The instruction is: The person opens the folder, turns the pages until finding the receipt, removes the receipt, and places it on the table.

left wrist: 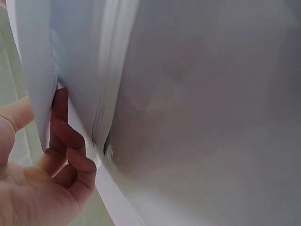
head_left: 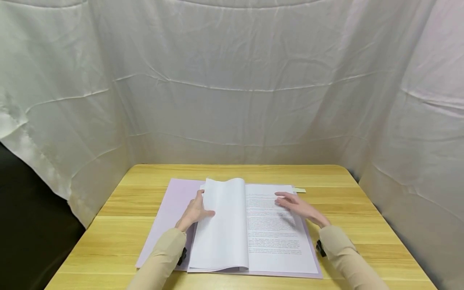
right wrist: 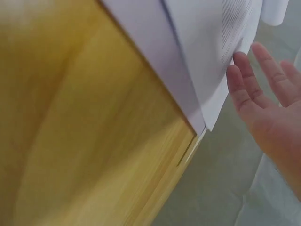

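Observation:
A stack of white printed pages [head_left: 279,241] lies in a spread lilac folder [head_left: 164,219] on the table. Several sheets [head_left: 221,225] are turned over to the left, curved at the fold, their blank side up. My left hand [head_left: 193,211] pinches the left edge of the turned sheets. In the left wrist view, its thumb lies on one side of the paper [left wrist: 35,61] and its bent fingers [left wrist: 70,141] on the other. Over the upper right of the printed page, my right hand [head_left: 295,204] holds nothing, its fingers loosely extended; whether they touch the paper I cannot tell.
A pale yellow tab [head_left: 299,190] sticks out past the folder's top right corner. Beneath everything is a wooden table [head_left: 348,209]. Light grey curtains [head_left: 232,121] hang behind and at both sides, and a dark area [head_left: 29,213] shows at the far left.

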The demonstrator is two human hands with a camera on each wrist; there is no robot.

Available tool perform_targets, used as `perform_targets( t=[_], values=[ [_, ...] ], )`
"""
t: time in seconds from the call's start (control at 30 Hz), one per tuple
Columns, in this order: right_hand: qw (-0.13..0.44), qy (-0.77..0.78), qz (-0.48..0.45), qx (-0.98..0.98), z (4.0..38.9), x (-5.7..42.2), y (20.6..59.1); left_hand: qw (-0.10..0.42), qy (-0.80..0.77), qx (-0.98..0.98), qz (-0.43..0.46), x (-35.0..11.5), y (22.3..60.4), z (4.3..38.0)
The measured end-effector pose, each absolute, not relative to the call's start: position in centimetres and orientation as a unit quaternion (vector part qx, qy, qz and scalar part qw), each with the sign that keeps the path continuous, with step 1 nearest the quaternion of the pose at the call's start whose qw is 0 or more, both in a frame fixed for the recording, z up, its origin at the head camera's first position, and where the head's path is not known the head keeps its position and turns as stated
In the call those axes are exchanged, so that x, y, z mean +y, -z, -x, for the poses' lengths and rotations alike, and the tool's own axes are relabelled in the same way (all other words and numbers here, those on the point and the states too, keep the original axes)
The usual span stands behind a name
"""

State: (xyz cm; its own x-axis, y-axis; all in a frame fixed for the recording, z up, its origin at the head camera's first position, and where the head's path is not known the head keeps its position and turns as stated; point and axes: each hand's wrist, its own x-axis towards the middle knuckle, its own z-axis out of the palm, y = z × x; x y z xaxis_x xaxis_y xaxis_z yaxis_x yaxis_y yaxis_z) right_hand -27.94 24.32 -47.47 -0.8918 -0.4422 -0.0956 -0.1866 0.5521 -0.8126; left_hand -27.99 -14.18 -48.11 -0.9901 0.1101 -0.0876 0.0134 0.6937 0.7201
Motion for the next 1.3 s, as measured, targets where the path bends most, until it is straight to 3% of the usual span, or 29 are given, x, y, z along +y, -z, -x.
perform_targets(
  t=[0.27, 0.67, 0.87, 1.13, 1.3],
  values=[
    [0.111, 0.409, 0.185, 0.887, 29.8, 24.8, 48.2, 0.057, -0.354, 0.933, -0.04, -14.0, 48.1, 27.7],
    [0.053, 0.371, 0.149, 0.915, 31.9, 25.1, 49.3, -0.004, -0.293, 0.952, -0.087, -13.5, 48.6, 27.8],
    [0.05, 0.351, 0.09, 0.931, 32.6, 25.1, 49.7, 0.036, -0.334, 0.93, -0.147, -13.6, 48.7, 28.0],
    [0.035, 0.335, 0.081, 0.938, 33.4, 25.3, 49.9, 0.091, -0.359, 0.88, -0.298, -14.1, 49.3, 28.4],
    [0.019, 0.337, 0.081, 0.938, 33.8, 25.5, 49.9, 0.142, -0.362, 0.876, -0.285, -14.0, 49.3, 28.5]
  ],
)
